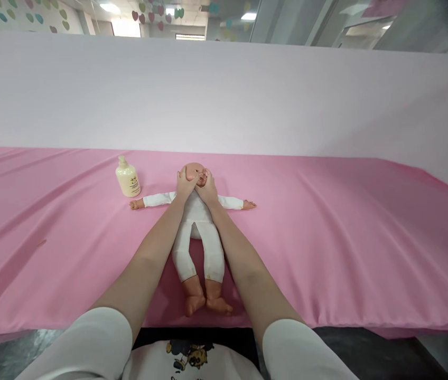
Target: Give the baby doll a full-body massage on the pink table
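Note:
A baby doll (197, 211) with a white cloth body lies on its back on the pink sheet, arms stretched out sideways and bare feet toward me. My left hand (186, 184) cups the left side of the doll's head, its thumb on the lower face. On the other side my right hand (208, 187) holds the head in the same way, thumb near the doll's mouth. Both hands are wrapped round the head, and their fingertips are partly hidden beside it.
A pale yellow pump bottle (128, 178) stands left of the doll, close to its outstretched hand. The pink sheet (327, 237) covers the table, with folds at both sides. Behind it rises a white wall (224, 95), with glass above.

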Demonstrator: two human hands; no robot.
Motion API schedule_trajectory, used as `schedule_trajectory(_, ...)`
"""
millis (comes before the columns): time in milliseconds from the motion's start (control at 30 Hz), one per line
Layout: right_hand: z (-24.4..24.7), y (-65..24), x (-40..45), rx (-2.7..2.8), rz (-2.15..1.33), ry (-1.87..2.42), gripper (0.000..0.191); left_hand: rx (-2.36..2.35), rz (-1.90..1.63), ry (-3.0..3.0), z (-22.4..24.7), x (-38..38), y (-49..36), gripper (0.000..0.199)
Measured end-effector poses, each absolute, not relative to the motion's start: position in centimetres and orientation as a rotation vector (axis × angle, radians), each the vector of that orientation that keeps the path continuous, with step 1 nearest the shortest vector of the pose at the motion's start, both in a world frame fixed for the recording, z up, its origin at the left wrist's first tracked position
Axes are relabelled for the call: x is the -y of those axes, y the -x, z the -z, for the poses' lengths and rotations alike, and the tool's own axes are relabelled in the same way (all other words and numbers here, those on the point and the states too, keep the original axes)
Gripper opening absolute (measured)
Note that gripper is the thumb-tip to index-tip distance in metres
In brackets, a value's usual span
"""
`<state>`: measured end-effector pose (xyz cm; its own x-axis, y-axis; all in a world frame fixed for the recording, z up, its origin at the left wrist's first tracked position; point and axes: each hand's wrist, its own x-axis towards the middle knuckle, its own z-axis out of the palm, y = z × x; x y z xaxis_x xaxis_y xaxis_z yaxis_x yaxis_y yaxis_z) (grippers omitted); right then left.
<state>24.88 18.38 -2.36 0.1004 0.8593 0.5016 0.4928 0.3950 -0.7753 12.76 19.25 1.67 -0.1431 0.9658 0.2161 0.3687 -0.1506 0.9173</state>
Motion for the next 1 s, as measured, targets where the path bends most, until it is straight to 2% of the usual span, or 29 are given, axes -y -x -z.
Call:
schedule_trajectory(167, 1.6, -24.4, -18.4, 1.642, -0.210, 1.267, 0.075, -1.491, -1.411, -1.391, -0.2, -20.3, -11.1, 0.074)
schedule_trajectory(300, 1.8, -24.4, -19.1, 1.754, -0.174, 1.211, 0.060, -1.415, -1.526, -1.478, 1.1, -21.3, -10.4, 0.059)
schedule_trajectory(367, 2.0, -24.5, -19.4, 1.735, -0.219, 1.199, 0.065, -1.275, -1.535, -1.602, 1.5, -21.9, -10.1, 0.049)
schedule_trajectory(467, 2.3, -25.0, -19.7, 1.641, -0.371, 1.197, 0.084, -1.083, -1.512, -1.671, 1.9, -22.9, -9.9, 0.034)
schedule_trajectory(533, 2.4, -25.4, -19.6, 1.581, -0.528, 1.210, 0.095, -1.016, -1.481, -1.599, 2.0, -23.4, -9.8, 0.034)
schedule_trajectory(633, 2.3, -25.9, -19.3, 1.565, -0.725, 1.206, 0.100, -0.998, -1.439, -1.478, 2.0, -23.4, -9.8, 0.043)
schedule_trajectory(800, 2.1, -26.1, -18.8, 1.604, -0.652, 1.161, 0.104, -1.131, -1.430, -1.480, 1.5, -22.6, -9.6, 0.063)
schedule_trajectory(867, 2.1, -26.2, -18.8, 1.650, -0.602, 1.142, 0.097, -1.144, -1.415, -1.487, 1.3, -22.4, -9.5, 0.062)
schedule_trajectory(1000, 2.4, -26.5, -19.2, 1.687, -0.577, 1.145, 0.086, -1.075, -1.382, -1.509, 1.1, -22.4, -9.2, 0.048)
